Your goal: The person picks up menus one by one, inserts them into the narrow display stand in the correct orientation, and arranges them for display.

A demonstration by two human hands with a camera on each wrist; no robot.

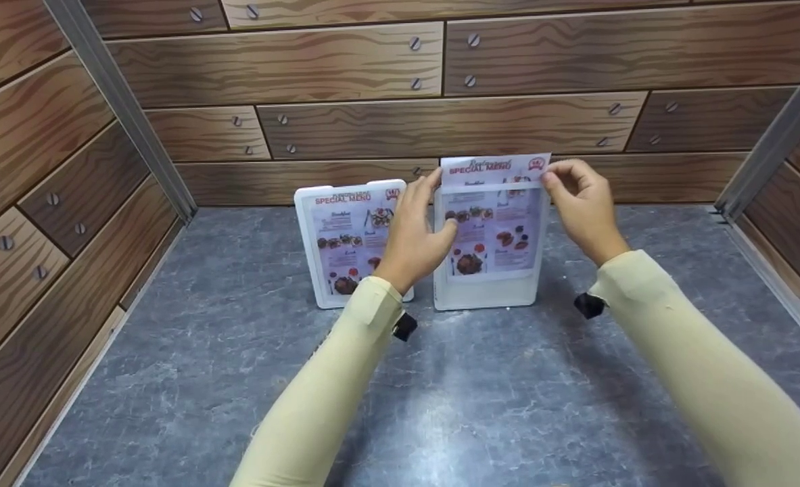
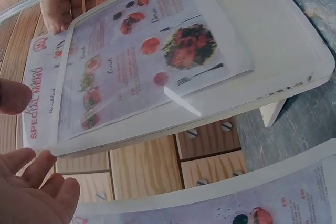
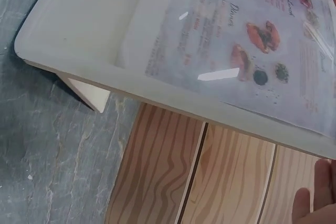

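Observation:
A printed menu sheet (image 1: 498, 170) headed "SPECIAL MENU" stands partly inside a clear-fronted white menu stand (image 1: 484, 295). Its top strip sticks out above the stand, and a bare band shows below its lower edge. My right hand (image 1: 583, 206) pinches the sheet's upper right edge between thumb and fingers. On the other side, my left hand (image 1: 416, 233) has its fingers stretched toward the sheet's upper left edge, with the thumb apart in front. In the left wrist view, the left fingertips (image 2: 44, 163) are by the stand's top corner.
A second white menu stand (image 1: 308, 250), with a similar menu fully inside, stands to the left, partly behind my left hand. Both are on a grey marbled table (image 1: 190, 379). Wood-plank panels (image 1: 345, 67) wall the back and sides. A support leg (image 3: 89, 94) props the right stand.

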